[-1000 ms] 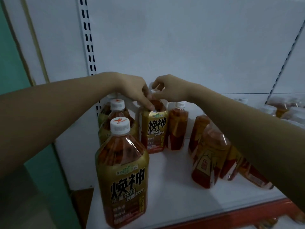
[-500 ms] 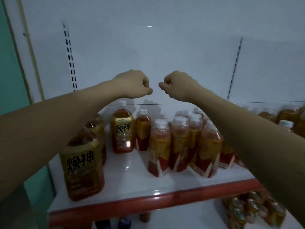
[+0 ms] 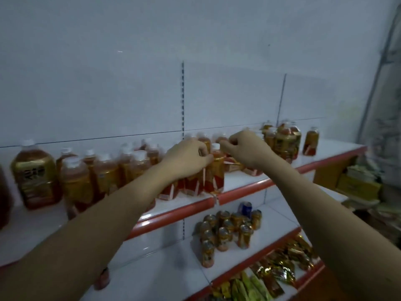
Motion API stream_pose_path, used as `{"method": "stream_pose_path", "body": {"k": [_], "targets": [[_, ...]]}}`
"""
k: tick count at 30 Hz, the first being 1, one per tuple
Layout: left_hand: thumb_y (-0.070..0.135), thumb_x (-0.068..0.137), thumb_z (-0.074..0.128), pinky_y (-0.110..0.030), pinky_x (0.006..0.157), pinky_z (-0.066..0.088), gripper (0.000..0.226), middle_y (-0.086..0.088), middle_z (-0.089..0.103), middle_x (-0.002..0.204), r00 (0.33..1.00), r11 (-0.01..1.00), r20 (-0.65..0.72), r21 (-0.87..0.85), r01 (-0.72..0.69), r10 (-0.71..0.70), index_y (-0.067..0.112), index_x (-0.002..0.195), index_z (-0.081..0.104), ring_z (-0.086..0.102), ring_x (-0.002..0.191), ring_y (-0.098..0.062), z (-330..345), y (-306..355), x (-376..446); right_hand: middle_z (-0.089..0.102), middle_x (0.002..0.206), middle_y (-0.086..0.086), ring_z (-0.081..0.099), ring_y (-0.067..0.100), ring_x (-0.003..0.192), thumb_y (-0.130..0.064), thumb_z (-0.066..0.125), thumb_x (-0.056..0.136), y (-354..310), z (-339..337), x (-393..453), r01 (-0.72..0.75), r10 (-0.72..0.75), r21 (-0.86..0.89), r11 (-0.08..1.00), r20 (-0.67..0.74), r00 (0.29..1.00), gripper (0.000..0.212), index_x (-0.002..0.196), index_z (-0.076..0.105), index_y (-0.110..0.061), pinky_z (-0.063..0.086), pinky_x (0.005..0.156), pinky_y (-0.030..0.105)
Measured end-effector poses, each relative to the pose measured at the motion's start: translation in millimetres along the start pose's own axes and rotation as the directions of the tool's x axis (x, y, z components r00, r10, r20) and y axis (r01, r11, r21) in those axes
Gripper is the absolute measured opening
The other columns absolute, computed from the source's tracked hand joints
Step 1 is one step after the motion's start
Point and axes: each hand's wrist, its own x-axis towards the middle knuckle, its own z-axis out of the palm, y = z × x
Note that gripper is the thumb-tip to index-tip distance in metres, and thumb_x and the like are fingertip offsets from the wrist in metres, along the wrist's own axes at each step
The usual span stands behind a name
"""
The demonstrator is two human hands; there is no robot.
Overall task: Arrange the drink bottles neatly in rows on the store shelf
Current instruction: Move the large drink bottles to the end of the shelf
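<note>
Amber tea bottles with white caps stand on the upper white shelf [image 3: 238,178], which has a red front edge. My left hand [image 3: 188,158] is curled against the shoulder of a small bottle [image 3: 217,170] at the shelf's front edge, covering the bottles behind it. My right hand [image 3: 246,147] hovers just right of that bottle's cap, fingertips pinched together; whether they touch the cap I cannot tell. A large gold-label jug [image 3: 32,170] stands far left, beside a crowd of small bottles [image 3: 104,172]. Some bottles lie flat [image 3: 235,167] under my right hand.
Another bottle cluster [image 3: 284,142] and a lone bottle [image 3: 310,142] stand at the shelf's right end. The shelf below holds drink cans [image 3: 227,227]; snack packets [image 3: 277,268] lie lower still. Cardboard boxes [image 3: 358,181] are stacked at the right.
My view has swung right along the shelf. Both hands have dropped from mid-air down to the small bottles at the shelf's middle, and the left now rests against one.
</note>
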Motion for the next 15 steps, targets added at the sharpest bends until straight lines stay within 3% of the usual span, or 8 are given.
{"method": "stream_pose_path", "body": {"k": [4,8,12,15], "targets": [[0.045,0.094,0.057,-0.029,0.055,0.047,0.025,0.008,0.065,0.071,0.990,0.998,0.127,-0.008,-0.062,0.062,0.025,0.080,0.064,0.060,0.062,-0.010,64.8,43.6,11.9,0.041,0.050,-0.004,0.036,0.012,0.045,-0.040,0.053,0.101,69.2,4.2,-39.9,-0.107,0.107,-0.019,0.994,0.012,0.994,0.050,0.058,0.045,-0.017,0.031,0.049,0.028],[0.042,0.091,0.057,-0.031,0.062,0.050,0.021,0.009,0.064,0.079,0.985,0.993,0.129,-0.030,-0.112,0.115,0.028,0.076,0.061,0.060,0.072,-0.011,108.0,73.4,38.0,0.036,0.052,-0.002,0.032,0.013,0.046,-0.035,0.049,0.103,134.9,1.6,-58.8,-0.232,0.232,-0.022,0.973,-0.010,0.973,0.051,0.058,0.038,-0.016,0.029,0.051,0.029],[0.037,0.093,0.060,-0.024,0.055,0.039,0.021,0.010,0.060,0.076,0.989,0.984,0.100,-0.152,-0.093,0.109,0.030,0.073,0.057,0.055,0.069,-0.005,167.1,96.9,61.8,0.040,0.057,0.002,0.037,0.015,0.051,-0.039,0.046,0.104,199.5,-4.2,-67.1,-0.318,0.317,-0.036,0.947,-0.047,0.947,0.047,0.064,0.042,-0.014,0.032,0.052,0.032],[0.040,0.092,0.060,-0.028,0.063,0.052,0.019,0.011,0.059,0.072,0.986,0.978,0.127,-0.192,-0.086,0.112,0.030,0.076,0.059,0.058,0.070,-0.006,224.0,111.7,87.3,0.042,0.058,0.000,0.038,0.015,0.052,-0.039,0.047,0.104,248.2,-3.0,-69.4,-0.381,0.379,-0.067,0.922,-0.044,0.924,0.046,0.065,0.043,-0.014,0.032,0.052,0.029]]}}
